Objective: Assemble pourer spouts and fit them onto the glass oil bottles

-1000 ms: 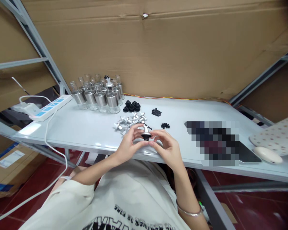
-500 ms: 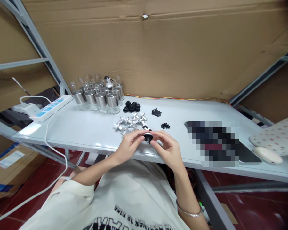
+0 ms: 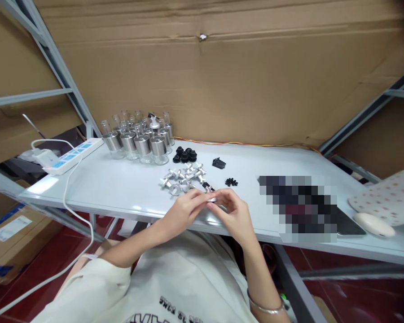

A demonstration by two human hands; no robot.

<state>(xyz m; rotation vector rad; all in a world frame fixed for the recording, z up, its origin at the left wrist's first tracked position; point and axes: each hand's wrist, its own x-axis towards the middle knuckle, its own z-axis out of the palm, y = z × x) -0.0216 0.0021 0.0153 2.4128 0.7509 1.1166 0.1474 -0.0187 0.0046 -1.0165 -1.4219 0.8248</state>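
Over the table's front edge, my left hand (image 3: 187, 208) and my right hand (image 3: 234, 214) meet with their fingertips pinched around one bottle pourer (image 3: 208, 187). Its black flip tip points away from me, and a bit of its silver rim shows between the fingers; the black stopper end is hidden. Just beyond my left hand lies a pile of silver pourer spouts (image 3: 180, 180). Behind that sits a cluster of black stoppers (image 3: 185, 155). Farther right are several black flip caps (image 3: 218, 163) and some tiny black pieces (image 3: 231, 182).
Glass bottles with steel sleeves (image 3: 142, 147) crowd the back left; one carries a pourer. A power strip (image 3: 74, 157) with a white cable lies at the left edge. To the right are a blurred dark flat item (image 3: 299, 206), a cream oval object (image 3: 374, 224) and dotted cloth (image 3: 387, 195).
Both hands have turned the pourer, so its black stopper no longer faces me and only the silver rim and tip show. The view has tilted up slightly.
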